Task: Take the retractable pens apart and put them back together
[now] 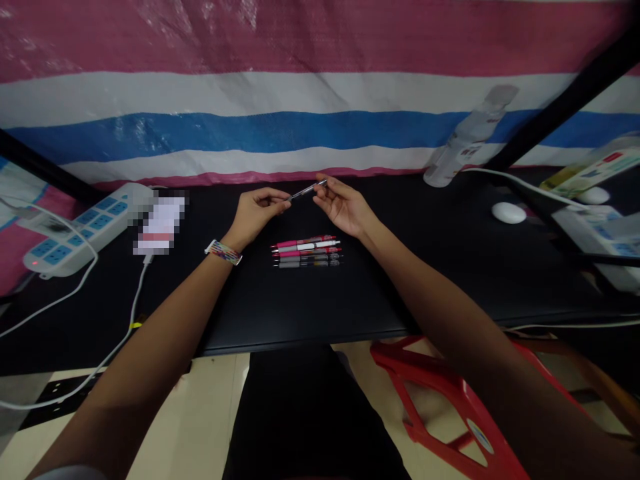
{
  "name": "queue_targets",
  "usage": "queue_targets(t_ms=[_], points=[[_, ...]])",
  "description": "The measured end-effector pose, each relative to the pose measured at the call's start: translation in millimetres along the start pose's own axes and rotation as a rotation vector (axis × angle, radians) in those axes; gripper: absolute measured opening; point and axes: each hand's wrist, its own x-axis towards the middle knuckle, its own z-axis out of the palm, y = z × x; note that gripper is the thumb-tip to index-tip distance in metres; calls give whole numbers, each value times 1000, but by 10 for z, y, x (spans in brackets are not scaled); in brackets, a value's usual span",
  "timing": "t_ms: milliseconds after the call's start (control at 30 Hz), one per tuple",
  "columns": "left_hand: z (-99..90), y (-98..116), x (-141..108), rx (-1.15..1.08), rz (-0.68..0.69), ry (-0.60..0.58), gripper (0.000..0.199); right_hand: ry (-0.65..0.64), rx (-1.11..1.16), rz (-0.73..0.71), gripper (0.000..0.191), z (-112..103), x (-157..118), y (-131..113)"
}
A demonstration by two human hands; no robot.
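Between my two hands a pen (pixel 303 192) is held at a slant above the black table. My left hand (pixel 257 212) pinches its lower left end with thumb and fingers. At the pen's upper right end, my right hand (pixel 345 202) has its fingertips closed, palm partly turned up. Just below lie several click pens in a stack of near-parallel rows: a red pen (pixel 305 241), a white pen (pixel 313 246), and dark grey pens (pixel 305 264) nearest me. Neither hand touches that row.
A white power strip (pixel 75 230) and a blurred-out phone (pixel 161 223) on a cable are at left. At right stand a clear bottle (pixel 467 137), a white mouse (pixel 509 213) and another power strip (pixel 595 247). A red stool (pixel 435 373) is below the table edge.
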Motion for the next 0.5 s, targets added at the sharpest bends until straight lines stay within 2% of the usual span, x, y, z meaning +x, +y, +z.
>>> queue_targets(t_ms=[100, 300, 500], points=[[2, -6, -2, -12, 6, -7, 34, -9, -8, 6, 19, 1, -4, -3], [-11, -20, 7, -14, -4, -26, 34, 53, -16, 17, 14, -3, 12, -4], [-8, 12, -1, -10, -43, -23, 38, -25, 21, 32, 23, 46, -45, -36]])
